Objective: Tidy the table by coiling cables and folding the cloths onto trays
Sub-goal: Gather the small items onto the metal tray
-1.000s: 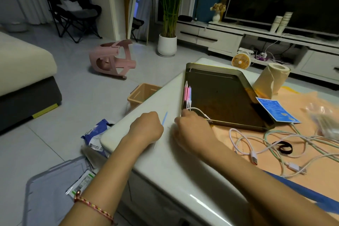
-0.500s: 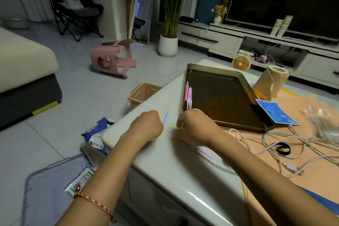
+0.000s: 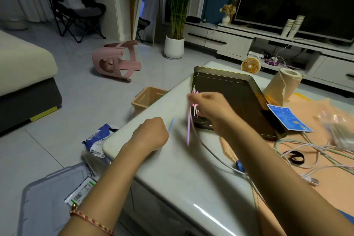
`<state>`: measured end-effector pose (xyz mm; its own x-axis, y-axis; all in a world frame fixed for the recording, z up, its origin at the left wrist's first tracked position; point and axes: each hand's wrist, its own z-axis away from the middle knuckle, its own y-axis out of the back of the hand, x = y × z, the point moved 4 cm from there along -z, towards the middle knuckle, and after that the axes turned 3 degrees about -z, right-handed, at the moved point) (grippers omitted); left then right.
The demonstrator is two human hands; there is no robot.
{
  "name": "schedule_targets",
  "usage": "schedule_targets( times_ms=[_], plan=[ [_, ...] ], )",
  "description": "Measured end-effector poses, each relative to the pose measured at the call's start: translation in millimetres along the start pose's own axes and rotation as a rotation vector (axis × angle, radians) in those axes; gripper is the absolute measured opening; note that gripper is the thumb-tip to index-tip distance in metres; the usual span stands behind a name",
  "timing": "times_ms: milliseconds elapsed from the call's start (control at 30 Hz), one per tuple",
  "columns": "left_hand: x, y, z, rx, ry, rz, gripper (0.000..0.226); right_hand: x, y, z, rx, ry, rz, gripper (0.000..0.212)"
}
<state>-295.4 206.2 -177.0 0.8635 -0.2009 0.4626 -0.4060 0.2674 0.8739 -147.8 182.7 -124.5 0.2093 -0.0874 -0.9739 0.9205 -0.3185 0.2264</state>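
At the left, the left hand (image 3: 148, 136) rested on the pale table (image 3: 191, 188) with its fingers curled under; a thin blue strip (image 3: 171, 125) stuck out just beyond the knuckles, but the fingers were hidden behind the back of the hand, so I could not tell if they held it or only lay beside it. Further right, the pink tie (image 3: 188, 130) hung almost upright, its long axis running from the fingers down toward the near edge of the table; the right hand (image 3: 212, 110) pinched its upper end from above the table surface. A white cable (image 3: 208, 151) came out from under this hand and ran toward the near right; I could not see whether the hand gripped it also. The dark tray (image 3: 235, 90) lay just behind the right hand, with nothing coiled in it that I could see. The tangle of cables (image 3: 314, 149) lay on the orange cloth (image 3: 325, 105), to the right of the grip and well apart from the left hand; in my judgement the right hand was the nearer one, and the tie must turn crosswise to the cable before binding.
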Motion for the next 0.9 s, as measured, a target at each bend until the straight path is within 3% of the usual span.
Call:
schedule_targets(
  times_ms=[133,300,467,567,667,700,767,833,900],
  plan=[
    [1.8,-3.5,2.3,-0.003,0.007,-0.042,0.019,2.9,30.7,-42.9,0.179,-0.212,-0.174,0.020],
    [3.3,-4.0,-3.3,-0.012,0.005,-0.075,0.009,29.6,45.9,-95.2,0.358,-0.139,0.384,0.029],
    [1.1,-5.3,-4.4,-0.033,0.023,-0.053,0.010,52.5,37.4,-108.2,0.276,-0.128,0.405,0.026],
    [-2.0,-1.6,-4.7,-0.059,0.039,0.004,0.022,39.3,32.4,-100.3,0.259,-0.013,0.454,0.025],
    [-5.5,3.6,-0.5,-0.106,0.053,0.171,0.022,10.2,13.6,-62.3,0.332,0.270,0.497,0.017],
    [-7.6,7.6,2.1,-0.116,0.083,0.281,0.026,4.4,0.3,-43.7,0.288,0.338,0.520,0.013],
    [-7.8,12.1,1.1,-0.122,0.184,0.578,0.033,7.0,-29.5,-8.1,0.089,0.316,0.663,0.029],
    [-11.7,14.3,1.9,-0.073,0.259,0.680,0.034,23.3,-50.5,16.4,-0.074,0.187,0.813,0.040],
    [-12.5,11.1,5.3,-0.074,0.295,0.686,0.031,35.7,-58.8,25.0,-0.117,0.101,0.911,0.039]
  ],
)
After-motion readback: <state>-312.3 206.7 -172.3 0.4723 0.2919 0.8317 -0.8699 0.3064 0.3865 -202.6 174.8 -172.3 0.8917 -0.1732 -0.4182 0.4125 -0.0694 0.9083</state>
